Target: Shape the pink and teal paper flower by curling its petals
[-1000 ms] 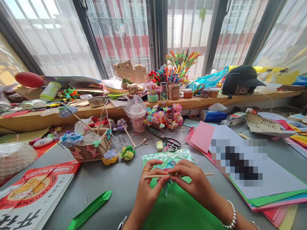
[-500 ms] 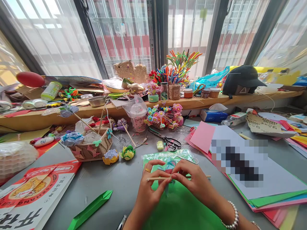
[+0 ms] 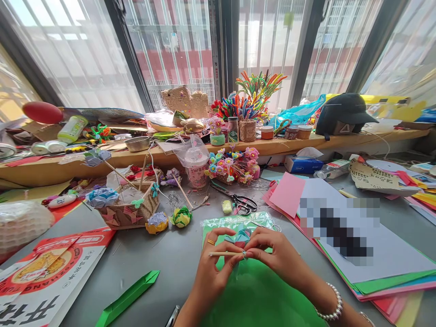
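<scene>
My left hand (image 3: 214, 259) is closed on a thin pale wooden stick (image 3: 221, 254), held nearly level with its blunt end pointing left. Thumb and fingers of my right hand (image 3: 272, 250) pinch the stick's line right beside my left fingertips. A tiny pale bluish bit shows between the two pinches, too small to name. The stick's right part is mostly hidden by my right hand. Just behind my fingers lies a blue and pink folded paper piece (image 3: 242, 236), partly covered. Below them spreads a green sheet (image 3: 262, 295), with a clear plastic packet (image 3: 214, 221) at its far side.
Scissors (image 3: 245, 204) lie beyond the packet. A folded green paper strip (image 3: 129, 297) rests at left, near paper flowers (image 3: 181, 217) and a decorated box (image 3: 126, 215). Stacked coloured paper (image 3: 374, 227) covers the right side. A crowded ledge (image 3: 190, 150) runs along the window.
The right end of the stick, which stuck out past my right hand, has nearly gone from sight. Both hands keep almost the same place, with the right one shifted slightly.
</scene>
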Demonstrator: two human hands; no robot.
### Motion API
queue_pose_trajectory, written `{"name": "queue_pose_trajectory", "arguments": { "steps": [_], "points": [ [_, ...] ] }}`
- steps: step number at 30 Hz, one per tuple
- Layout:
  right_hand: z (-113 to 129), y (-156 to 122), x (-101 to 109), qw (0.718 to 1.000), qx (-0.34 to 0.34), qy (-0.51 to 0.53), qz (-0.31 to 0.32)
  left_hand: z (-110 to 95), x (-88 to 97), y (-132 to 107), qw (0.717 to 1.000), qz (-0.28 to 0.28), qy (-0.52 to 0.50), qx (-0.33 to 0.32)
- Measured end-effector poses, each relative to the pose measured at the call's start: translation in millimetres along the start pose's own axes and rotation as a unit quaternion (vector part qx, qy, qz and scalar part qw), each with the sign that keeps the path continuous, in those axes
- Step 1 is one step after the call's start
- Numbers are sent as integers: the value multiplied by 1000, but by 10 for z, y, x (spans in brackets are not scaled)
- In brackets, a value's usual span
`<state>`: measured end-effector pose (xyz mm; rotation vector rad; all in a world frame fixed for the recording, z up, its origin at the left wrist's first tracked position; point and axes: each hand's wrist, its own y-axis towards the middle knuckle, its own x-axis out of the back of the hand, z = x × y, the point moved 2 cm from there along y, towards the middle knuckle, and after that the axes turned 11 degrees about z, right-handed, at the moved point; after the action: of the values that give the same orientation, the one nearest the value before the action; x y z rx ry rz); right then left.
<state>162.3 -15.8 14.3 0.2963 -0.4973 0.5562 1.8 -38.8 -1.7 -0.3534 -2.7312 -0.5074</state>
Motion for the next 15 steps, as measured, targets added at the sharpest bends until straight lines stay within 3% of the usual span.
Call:
{"name": "queue_pose_trajectory", "arguments": {
  "steps": [11,15],
  "points": [
    [1,-19,-15,998,45,-41,0,-21,9,10,999,45,-25,-8],
    [11,-22,-19,996,69,-53,-5,-3,14,13,999,35,-33,-19]
  ]
}}
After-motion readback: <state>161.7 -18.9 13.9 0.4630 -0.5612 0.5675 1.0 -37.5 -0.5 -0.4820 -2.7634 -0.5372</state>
